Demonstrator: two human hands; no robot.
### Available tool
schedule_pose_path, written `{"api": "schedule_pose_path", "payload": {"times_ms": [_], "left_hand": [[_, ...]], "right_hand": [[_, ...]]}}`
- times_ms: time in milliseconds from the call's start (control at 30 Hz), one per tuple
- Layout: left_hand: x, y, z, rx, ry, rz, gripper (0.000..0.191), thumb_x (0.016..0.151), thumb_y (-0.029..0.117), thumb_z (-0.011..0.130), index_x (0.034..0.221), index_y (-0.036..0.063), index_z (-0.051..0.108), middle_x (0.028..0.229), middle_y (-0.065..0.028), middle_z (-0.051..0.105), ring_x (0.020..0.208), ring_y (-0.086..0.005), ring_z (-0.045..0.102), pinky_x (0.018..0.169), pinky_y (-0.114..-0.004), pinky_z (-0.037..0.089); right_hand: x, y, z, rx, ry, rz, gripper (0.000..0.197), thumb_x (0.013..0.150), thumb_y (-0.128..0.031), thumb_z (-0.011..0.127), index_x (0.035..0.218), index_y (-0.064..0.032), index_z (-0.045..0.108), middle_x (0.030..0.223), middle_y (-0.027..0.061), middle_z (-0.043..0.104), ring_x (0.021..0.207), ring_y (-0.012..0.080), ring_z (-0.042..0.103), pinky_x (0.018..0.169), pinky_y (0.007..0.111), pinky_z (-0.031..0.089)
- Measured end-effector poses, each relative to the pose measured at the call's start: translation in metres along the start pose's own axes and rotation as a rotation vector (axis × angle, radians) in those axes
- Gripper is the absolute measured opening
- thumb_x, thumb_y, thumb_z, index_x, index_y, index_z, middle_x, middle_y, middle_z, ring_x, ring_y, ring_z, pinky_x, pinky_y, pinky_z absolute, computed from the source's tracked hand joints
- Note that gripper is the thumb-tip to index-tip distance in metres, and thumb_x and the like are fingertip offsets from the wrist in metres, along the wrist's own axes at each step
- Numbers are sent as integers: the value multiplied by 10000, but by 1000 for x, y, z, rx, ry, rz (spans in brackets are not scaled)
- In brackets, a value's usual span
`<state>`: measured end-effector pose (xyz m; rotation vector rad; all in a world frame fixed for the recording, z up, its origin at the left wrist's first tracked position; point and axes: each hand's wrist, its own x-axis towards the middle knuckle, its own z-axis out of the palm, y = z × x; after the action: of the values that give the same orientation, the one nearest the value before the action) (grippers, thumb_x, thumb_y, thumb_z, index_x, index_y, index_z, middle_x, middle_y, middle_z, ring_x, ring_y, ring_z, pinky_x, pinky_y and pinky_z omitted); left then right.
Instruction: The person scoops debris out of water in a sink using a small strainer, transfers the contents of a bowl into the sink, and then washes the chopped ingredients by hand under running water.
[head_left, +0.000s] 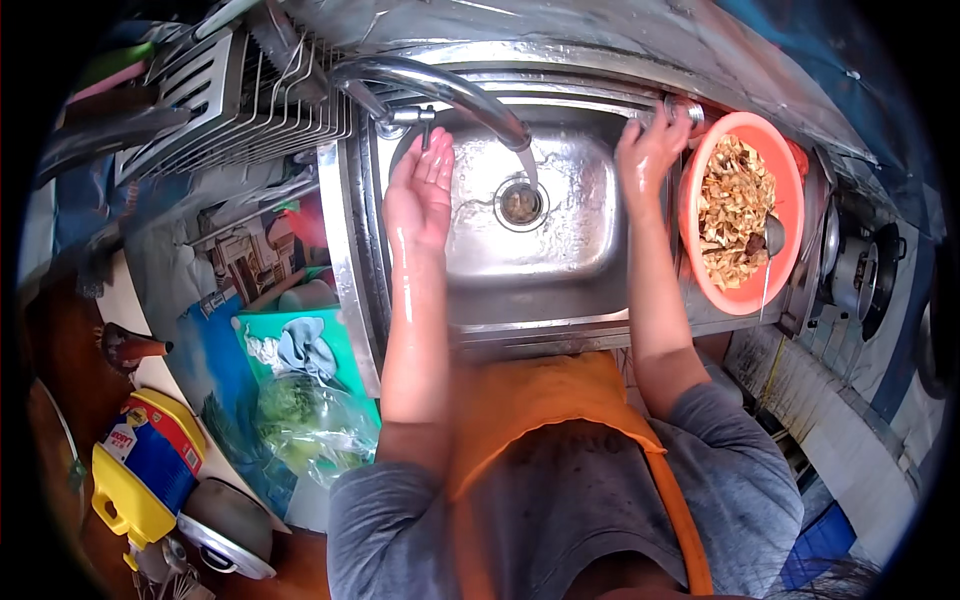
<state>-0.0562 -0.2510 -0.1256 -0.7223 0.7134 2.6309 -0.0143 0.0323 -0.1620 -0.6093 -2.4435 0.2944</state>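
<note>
My left hand (426, 187), wet, is palm up with nothing in it, over the left side of the stainless steel sink (577, 232), just below the faucet lever (426, 127). Water runs from the curved chrome faucet (450, 86) into the drain (520, 204). My right hand (654, 154), also wet, is at the sink's back right corner, its fingers beside a small clear container (688, 112); whether they touch it I cannot tell. Right of that hand, a pink plastic basin (787, 225) holds brownish chopped pieces and a metal ladle (772, 238).
A wire dish rack (300, 112) stands at the back left. Left of the sink, a green board (262, 326) bears a blue cloth (307, 346) and a plastic bag of greens (315, 424). A yellow jug (150, 465) and a lidded pot (229, 525) are at lower left; pans (859, 277) are far right.
</note>
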Motion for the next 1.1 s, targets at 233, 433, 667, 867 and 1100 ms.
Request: {"api": "schedule_pose_path", "payload": {"times_ms": [233, 433, 667, 867, 1100], "left_hand": [[4, 32, 50, -346, -8, -139, 499, 912, 134, 369, 1264, -174, 193, 1351, -327, 251, 1260, -414, 304, 1053, -487, 296], [-10, 8, 24, 151, -24, 27, 410, 940, 170, 377, 1260, -85, 350, 1234, -246, 470, 1116, -312, 507, 940, -381, 435], [-101, -11, -69, 1955, -330, 311, 265, 830, 83, 527, 1079, 0, 564, 1043, -158, 586, 958, -282, 562, 837, -380, 435], [-124, -22, -127, 2216, -568, 556, 163, 759, 105, 567, 893, 51, 644, 933, -113, 631, 901, -275, 574, 835, -367, 395], [-123, -24, -122, 2256, -523, 520, 153, 750, 112, 560, 858, 52, 650, 877, -117, 646, 846, -280, 587, 835, -369, 394]], "right_hand": [[12, 9, -9, -240, -110, -141, 289, 733, -80, 614, 1005, -31, 529, 989, 178, 503, 946, 357, 455, 850, 458, 357], [-86, -30, -20, 366, -465, 36, 215, 797, -133, 570, 972, -16, 523, 914, 211, 575, 858, 381, 544, 753, 471, 422], [-161, -22, -19, 331, -964, 184, 231, 822, -136, 514, 1018, -23, 562, 887, 206, 606, 869, 374, 570, 782, 439, 455], [-170, -16, -10, 66, -952, -348, 351, 795, -83, 528, 1144, -44, 542, 1277, 148, 466, 1138, 296, 473, 946, 365, 389], [-213, -6, 31, -127, -984, -461, 392, 841, -135, 428, 1211, -25, 498, 1395, 138, 325, 1238, 268, 393, 968, 393, 370]]}}
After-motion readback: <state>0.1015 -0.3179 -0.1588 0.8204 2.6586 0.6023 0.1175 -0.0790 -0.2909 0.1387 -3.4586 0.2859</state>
